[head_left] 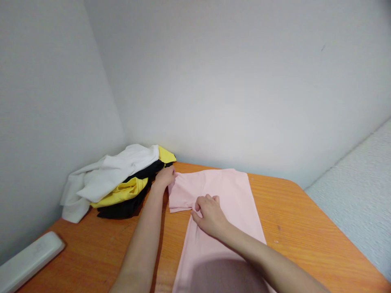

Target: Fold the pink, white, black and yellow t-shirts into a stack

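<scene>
A pale pink garment [226,195] lies flat on the orange wooden table [305,228], running from the far edge toward me. My left hand [164,178] pinches the garment's far left corner, a short sleeve folded inward. My right hand [208,213] rests on the cloth near the sleeve's lower edge, fingers curled and pinching the fabric.
A heap of white, yellow and black clothes [119,183] sits in the table's far left corner against the wall. A white oblong object [29,258] lies at the left front edge. White walls close in the back and left; a white textured surface [360,195] lies at the right.
</scene>
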Demonstrator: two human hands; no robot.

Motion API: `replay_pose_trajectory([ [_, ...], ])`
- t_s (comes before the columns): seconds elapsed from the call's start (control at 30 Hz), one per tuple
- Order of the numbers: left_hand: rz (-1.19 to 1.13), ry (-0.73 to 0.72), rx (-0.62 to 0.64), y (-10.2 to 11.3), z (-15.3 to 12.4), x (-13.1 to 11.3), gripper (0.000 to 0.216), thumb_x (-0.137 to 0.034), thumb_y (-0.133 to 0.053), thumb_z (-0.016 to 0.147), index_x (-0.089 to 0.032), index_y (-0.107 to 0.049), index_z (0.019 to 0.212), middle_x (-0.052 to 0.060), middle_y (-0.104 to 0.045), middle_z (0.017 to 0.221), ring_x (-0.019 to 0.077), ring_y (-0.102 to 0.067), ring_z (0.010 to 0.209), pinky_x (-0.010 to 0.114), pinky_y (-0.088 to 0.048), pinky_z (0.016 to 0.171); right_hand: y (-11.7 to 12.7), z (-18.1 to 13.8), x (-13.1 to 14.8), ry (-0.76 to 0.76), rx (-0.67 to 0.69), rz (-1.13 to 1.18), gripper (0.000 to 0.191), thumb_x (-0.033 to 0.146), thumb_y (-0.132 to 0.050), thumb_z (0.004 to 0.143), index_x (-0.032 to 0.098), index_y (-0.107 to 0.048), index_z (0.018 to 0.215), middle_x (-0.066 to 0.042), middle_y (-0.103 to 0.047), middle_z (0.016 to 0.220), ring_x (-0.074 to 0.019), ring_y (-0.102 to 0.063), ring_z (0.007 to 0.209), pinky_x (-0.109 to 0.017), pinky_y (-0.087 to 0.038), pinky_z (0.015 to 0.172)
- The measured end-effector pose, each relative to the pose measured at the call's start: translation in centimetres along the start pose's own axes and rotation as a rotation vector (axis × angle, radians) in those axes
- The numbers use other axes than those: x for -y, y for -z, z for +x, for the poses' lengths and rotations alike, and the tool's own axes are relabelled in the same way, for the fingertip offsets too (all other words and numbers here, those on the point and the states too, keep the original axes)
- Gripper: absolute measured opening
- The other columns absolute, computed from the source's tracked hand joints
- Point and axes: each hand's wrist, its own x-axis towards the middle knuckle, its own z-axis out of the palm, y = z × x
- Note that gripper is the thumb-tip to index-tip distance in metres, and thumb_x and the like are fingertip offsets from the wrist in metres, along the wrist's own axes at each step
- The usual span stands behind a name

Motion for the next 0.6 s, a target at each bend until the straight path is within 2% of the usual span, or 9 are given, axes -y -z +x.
replay_pose_trajectory([
  [0.1, -0.006, 0.019, -0.046, -0.3, -0.2, -0.3, 0.021, -0.035, -0.049, 0.091, -0.021, -0.059, 0.102, 0.009, -0.069, 0.104, 0.0202, -0.064, 0.095, 0.026, -0.044, 0.075, -0.5, 0.3, -0.6, 0.031, 0.035, 0.076, 0.017, 0.036, -0.056, 0.091, 0.020, -0.055, 0.084, -0.002, -0.062, 0.086, -0.0199, -0.051, 0.089, -0.033, -0.028, 0.079],
  [0.2, 0.004, 0.039, -0.060, -0.2, -0.6, -0.4, 0.016, -0.030, -0.055, 0.087, -0.019, -0.059, 0.098, 0.009, -0.069, 0.100, 0.0206, -0.065, 0.091, 0.026, -0.045, 0.072, 0.8, 1.2, -2.8, 0.024, 0.047, 0.090, 0.024, 0.040, -0.046, 0.096, 0.021, -0.059, 0.089, -0.002, -0.063, 0.090, -0.0186, -0.053, 0.090, -0.031, -0.033, 0.080],
  [0.27, 0.026, 0.044, -0.085, 0.2, -0.9, -0.7, 0.014, -0.025, -0.055, 0.085, -0.017, -0.060, 0.096, 0.012, -0.069, 0.098, 0.0240, -0.065, 0.093, 0.029, -0.046, 0.075, 2.2, 1.8, -5.5, -0.094, -0.051, -0.032, 0.027, 0.036, -0.041, 0.098, 0.019, -0.061, 0.104, -0.007, -0.063, 0.106, -0.0205, -0.053, 0.102, -0.033, -0.034, 0.089],
  [0.33, 0.054, 0.023, -0.135, 0.7, -1.1, -1.7, 0.019, -0.023, -0.052, 0.086, -0.014, -0.060, 0.101, 0.018, -0.066, 0.106, 0.0306, -0.062, 0.103, 0.036, -0.047, 0.083, 3.3, 2.3, -8.9, -0.253, -0.147, -0.219, 0.038, 0.034, -0.040, 0.097, 0.013, -0.053, 0.126, -0.016, -0.053, 0.131, -0.0259, -0.044, 0.122, -0.037, -0.029, 0.102],
  [0.4, 0.064, -0.058, -0.168, 0.8, -1.2, -3.5, 0.026, -0.022, -0.047, 0.089, -0.011, -0.059, 0.109, 0.022, -0.061, 0.117, 0.0340, -0.055, 0.116, 0.042, -0.043, 0.093, 3.7, 2.3, -12.2, -0.380, -0.147, -0.363, 0.053, 0.038, -0.039, 0.097, 0.006, -0.041, 0.140, -0.021, -0.037, 0.146, -0.0308, -0.028, 0.137, -0.041, -0.020, 0.110],
  [0.43, 0.059, -0.127, -0.160, 0.7, -1.3, -4.6, 0.028, -0.022, -0.045, 0.090, -0.012, -0.059, 0.112, 0.020, -0.060, 0.122, 0.0320, -0.052, 0.120, 0.042, -0.041, 0.098, 3.6, 2.3, -13.7, -0.418, -0.116, -0.398, 0.060, 0.041, -0.038, 0.097, 0.004, -0.036, 0.143, -0.022, -0.031, 0.150, -0.0322, -0.022, 0.140, -0.043, -0.017, 0.112],
  [0.53, 0.028, -0.378, -0.025, -0.9, -1.7, -8.4, 0.030, -0.027, -0.042, 0.094, -0.022, -0.063, 0.116, 0.008, -0.062, 0.127, 0.0191, -0.052, 0.122, 0.028, -0.037, 0.104, 2.4, 1.9, -16.7, -0.469, -0.015, -0.407, 0.073, 0.056, -0.031, 0.096, 0.004, -0.029, 0.148, -0.020, -0.020, 0.155, -0.0338, -0.012, 0.144, -0.046, -0.014, 0.114],
  [0.6, 0.019, -0.482, 0.075, -2.7, -2.2, -10.1, 0.033, -0.034, -0.042, 0.095, -0.026, -0.062, 0.120, 0.003, -0.057, 0.136, 0.0165, -0.048, 0.128, 0.026, -0.034, 0.107, 1.4, 1.7, -17.8, -0.476, 0.016, -0.400, 0.078, 0.062, -0.027, 0.095, 0.006, -0.026, 0.150, -0.018, -0.017, 0.156, -0.0340, -0.009, 0.144, -0.048, -0.013, 0.114],
])
